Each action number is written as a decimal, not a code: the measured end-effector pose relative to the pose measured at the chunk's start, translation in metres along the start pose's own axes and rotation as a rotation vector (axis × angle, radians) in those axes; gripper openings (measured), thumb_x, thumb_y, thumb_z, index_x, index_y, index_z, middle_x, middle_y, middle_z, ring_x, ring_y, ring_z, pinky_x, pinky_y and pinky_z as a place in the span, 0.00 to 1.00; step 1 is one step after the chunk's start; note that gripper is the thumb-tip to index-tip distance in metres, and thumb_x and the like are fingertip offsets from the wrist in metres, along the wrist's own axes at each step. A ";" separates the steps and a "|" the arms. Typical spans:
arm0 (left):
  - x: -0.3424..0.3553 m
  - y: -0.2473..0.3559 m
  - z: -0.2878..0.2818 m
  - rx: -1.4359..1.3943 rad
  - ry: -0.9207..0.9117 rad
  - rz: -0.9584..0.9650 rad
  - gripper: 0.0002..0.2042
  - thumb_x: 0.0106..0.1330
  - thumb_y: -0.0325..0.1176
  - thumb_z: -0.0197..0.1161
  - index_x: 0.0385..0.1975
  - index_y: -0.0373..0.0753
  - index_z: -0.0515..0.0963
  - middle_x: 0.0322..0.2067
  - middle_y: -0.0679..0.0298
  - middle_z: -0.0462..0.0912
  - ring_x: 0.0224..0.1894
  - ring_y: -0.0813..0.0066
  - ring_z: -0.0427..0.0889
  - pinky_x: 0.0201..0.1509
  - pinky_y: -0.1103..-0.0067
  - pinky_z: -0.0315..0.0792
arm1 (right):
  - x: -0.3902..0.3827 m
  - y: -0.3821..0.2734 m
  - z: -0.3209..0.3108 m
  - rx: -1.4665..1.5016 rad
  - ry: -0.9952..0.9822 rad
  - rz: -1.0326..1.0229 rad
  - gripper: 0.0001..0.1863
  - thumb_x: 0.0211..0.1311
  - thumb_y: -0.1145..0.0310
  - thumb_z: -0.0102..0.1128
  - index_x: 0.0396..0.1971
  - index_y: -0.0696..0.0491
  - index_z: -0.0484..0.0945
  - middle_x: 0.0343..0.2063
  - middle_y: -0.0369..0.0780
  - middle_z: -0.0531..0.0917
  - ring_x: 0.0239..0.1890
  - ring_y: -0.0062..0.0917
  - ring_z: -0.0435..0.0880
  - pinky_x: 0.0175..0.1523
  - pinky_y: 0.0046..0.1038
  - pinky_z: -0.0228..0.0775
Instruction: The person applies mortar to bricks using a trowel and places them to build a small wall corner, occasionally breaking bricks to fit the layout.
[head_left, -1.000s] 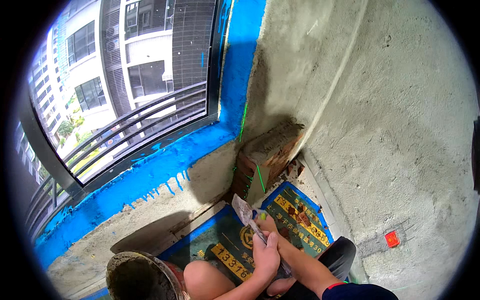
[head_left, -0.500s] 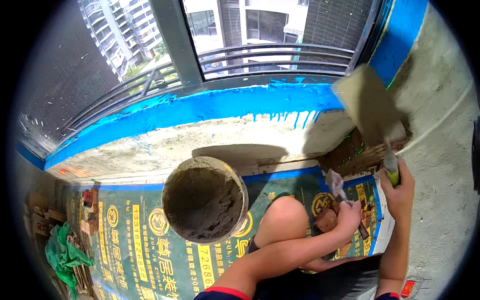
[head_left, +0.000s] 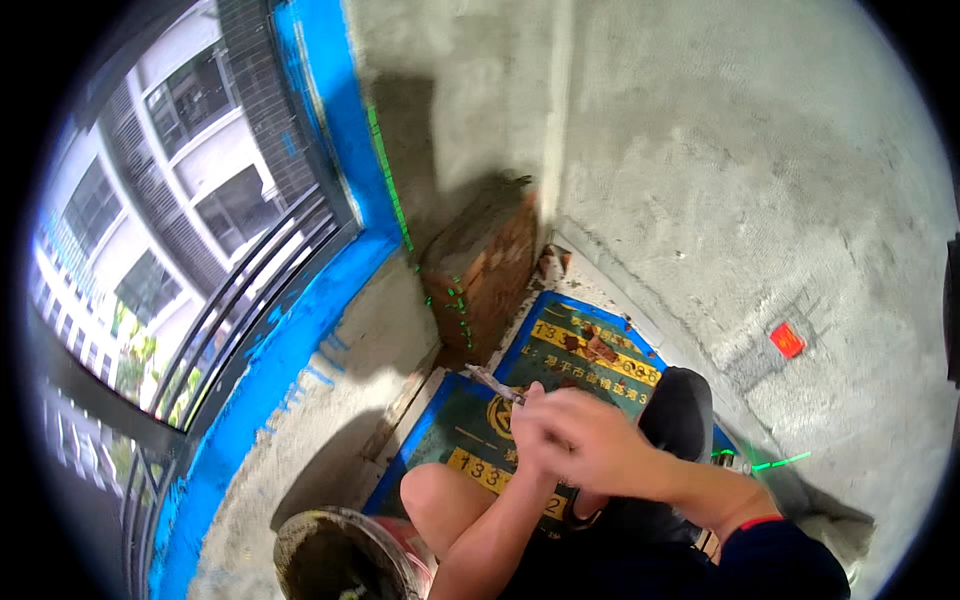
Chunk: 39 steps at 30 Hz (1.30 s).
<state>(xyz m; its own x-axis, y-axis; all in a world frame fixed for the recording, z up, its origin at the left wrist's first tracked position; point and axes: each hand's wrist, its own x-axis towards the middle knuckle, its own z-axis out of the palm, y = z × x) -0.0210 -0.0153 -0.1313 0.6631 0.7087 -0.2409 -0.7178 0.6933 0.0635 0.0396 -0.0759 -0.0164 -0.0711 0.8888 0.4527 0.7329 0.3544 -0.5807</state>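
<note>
My left hand is closed round a small trowel, whose narrow, mortar-smeared blade points up and left toward the foot of a brick stack. My right hand lies across the left one, blurred by motion; its fingers and anything in them cannot be made out. Beyond the blade, the reddish-brown brick stack stands in the corner against the wall, with grey mortar on its top. A bucket with grey mortar inside its wall stands at the lower left, beside my left knee, partly cut off.
A printed green floor sheet with blue edging lies under me, with brick fragments on it. The blue-coated window sill runs along the left. A rough grey wall rises at the right, with a red box set in it.
The view has swung right toward the corner. My hands, apart before, are now together. The large trowel with the yellow-green handle no longer shows in my right hand.
</note>
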 end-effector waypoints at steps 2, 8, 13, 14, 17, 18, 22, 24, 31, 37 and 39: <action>0.003 -0.005 0.012 0.406 0.139 0.050 0.06 0.75 0.34 0.52 0.39 0.41 0.65 0.28 0.63 0.72 0.30 0.71 0.73 0.37 0.72 0.72 | -0.061 0.016 -0.042 0.053 0.080 0.438 0.19 0.61 0.62 0.66 0.48 0.57 0.78 0.38 0.44 0.81 0.41 0.32 0.84 0.45 0.29 0.76; -0.023 -0.056 0.039 0.812 -0.095 -0.023 0.06 0.73 0.32 0.55 0.41 0.41 0.65 0.30 0.64 0.74 0.36 0.72 0.75 0.44 0.72 0.68 | -0.206 0.016 -0.059 0.615 0.333 0.940 0.25 0.69 0.57 0.58 0.59 0.58 0.71 0.49 0.46 0.82 0.52 0.30 0.81 0.56 0.30 0.73; -0.080 -0.120 0.042 1.055 -0.660 -0.029 0.13 0.70 0.38 0.59 0.41 0.40 0.63 0.34 0.58 0.77 0.41 0.69 0.76 0.58 0.66 0.68 | -0.220 -0.027 -0.068 0.048 0.311 0.664 0.27 0.62 0.60 0.63 0.55 0.59 0.71 0.45 0.53 0.79 0.50 0.49 0.79 0.54 0.41 0.73; -0.090 -0.135 0.040 1.059 -0.802 -0.100 0.14 0.69 0.38 0.60 0.44 0.37 0.66 0.38 0.56 0.79 0.45 0.65 0.77 0.61 0.63 0.66 | -0.226 -0.033 -0.066 0.183 0.275 0.761 0.24 0.61 0.64 0.62 0.55 0.59 0.72 0.44 0.54 0.80 0.49 0.50 0.80 0.54 0.42 0.73; -0.096 -0.155 0.050 1.613 -1.286 -0.041 0.19 0.64 0.38 0.64 0.49 0.33 0.73 0.50 0.57 0.79 0.60 0.52 0.72 0.69 0.54 0.54 | -0.260 -0.031 -0.057 0.331 0.575 0.793 0.21 0.58 0.72 0.55 0.53 0.58 0.73 0.43 0.55 0.82 0.46 0.51 0.81 0.48 0.42 0.75; -0.096 -0.161 0.049 1.733 -1.352 0.049 0.19 0.63 0.36 0.64 0.50 0.34 0.72 0.52 0.55 0.78 0.61 0.52 0.71 0.71 0.52 0.50 | -0.277 -0.027 -0.056 0.297 0.640 0.801 0.19 0.61 0.68 0.57 0.52 0.57 0.75 0.40 0.54 0.83 0.43 0.50 0.83 0.47 0.39 0.75; -0.086 -0.168 0.063 1.819 -1.214 0.066 0.18 0.60 0.29 0.66 0.50 0.35 0.73 0.50 0.56 0.79 0.57 0.56 0.75 0.71 0.54 0.52 | -0.366 -0.008 -0.070 0.205 0.890 1.411 0.16 0.64 0.58 0.61 0.45 0.54 0.81 0.39 0.51 0.84 0.41 0.47 0.84 0.46 0.37 0.75; -0.074 -0.153 0.059 1.842 -0.949 0.046 0.12 0.62 0.28 0.65 0.44 0.33 0.76 0.46 0.56 0.81 0.51 0.61 0.79 0.66 0.62 0.63 | -0.424 0.002 -0.083 -0.231 0.969 1.391 0.16 0.63 0.58 0.61 0.42 0.54 0.81 0.38 0.49 0.84 0.41 0.45 0.83 0.45 0.39 0.74; -0.012 -0.088 0.029 2.130 -0.339 0.332 0.18 0.77 0.41 0.50 0.37 0.32 0.81 0.36 0.62 0.82 0.39 0.76 0.76 0.46 0.76 0.70 | -0.648 -0.012 -0.061 -0.571 0.618 1.945 0.13 0.65 0.58 0.56 0.37 0.53 0.79 0.40 0.52 0.82 0.43 0.51 0.80 0.46 0.47 0.73; 0.013 -0.047 -0.021 1.999 0.104 0.446 0.21 0.77 0.46 0.46 0.50 0.32 0.77 0.45 0.55 0.80 0.50 0.64 0.79 0.58 0.68 0.72 | -0.693 -0.039 0.009 -0.348 0.409 2.124 0.13 0.66 0.59 0.55 0.40 0.52 0.82 0.40 0.49 0.81 0.44 0.48 0.80 0.50 0.44 0.73; 0.011 -0.047 -0.030 1.982 0.140 0.435 0.16 0.76 0.41 0.48 0.48 0.33 0.75 0.47 0.55 0.79 0.48 0.65 0.79 0.55 0.71 0.73 | -0.693 -0.036 0.031 -0.325 0.439 2.120 0.13 0.66 0.58 0.55 0.40 0.51 0.79 0.40 0.50 0.81 0.44 0.50 0.80 0.48 0.46 0.72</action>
<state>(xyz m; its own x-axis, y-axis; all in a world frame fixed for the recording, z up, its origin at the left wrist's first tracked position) 0.0142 -0.0439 -0.1658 0.4586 0.8882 0.0270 0.4429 -0.2548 0.8596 0.0415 -0.6961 -0.3302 0.8469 -0.3347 -0.4132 -0.4444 -0.8723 -0.2042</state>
